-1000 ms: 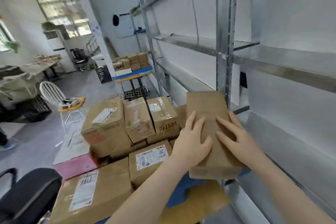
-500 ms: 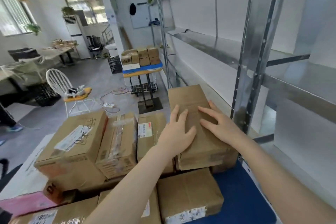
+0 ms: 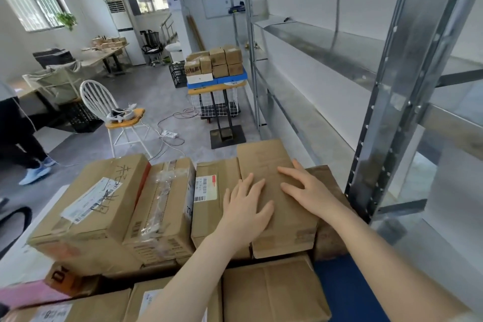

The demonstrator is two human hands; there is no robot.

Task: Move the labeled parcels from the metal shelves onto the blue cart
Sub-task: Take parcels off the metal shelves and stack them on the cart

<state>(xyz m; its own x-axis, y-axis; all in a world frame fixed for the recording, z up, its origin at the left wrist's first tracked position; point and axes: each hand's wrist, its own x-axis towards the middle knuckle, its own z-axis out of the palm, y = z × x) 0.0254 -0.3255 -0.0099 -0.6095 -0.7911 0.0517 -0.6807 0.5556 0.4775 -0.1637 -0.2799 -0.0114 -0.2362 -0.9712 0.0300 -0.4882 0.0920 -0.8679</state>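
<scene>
From the head camera, both hands lie flat on top of one plain brown parcel (image 3: 277,191) that now sits on the stack at the far right edge of the blue cart (image 3: 347,293), beside the shelf post (image 3: 386,117). A second ago the same parcel was still held out over the shelf side; since then it has come across and settled level among its neighbours, so this one looks delivered and the hands seem only to be pressing it square. The left hand (image 3: 248,206) rests with fingers spread and open, palm down; the right hand (image 3: 305,188) does the same, fingers apart, gripping nothing. The labeled box (image 3: 211,201) touches the parcel's left side. The metal shelves (image 3: 326,42) in view look bare, though their near ends run out of frame. The parcel's own label is not visible, and the lower boxes are cut off by the arms and the bottom edge.
</scene>
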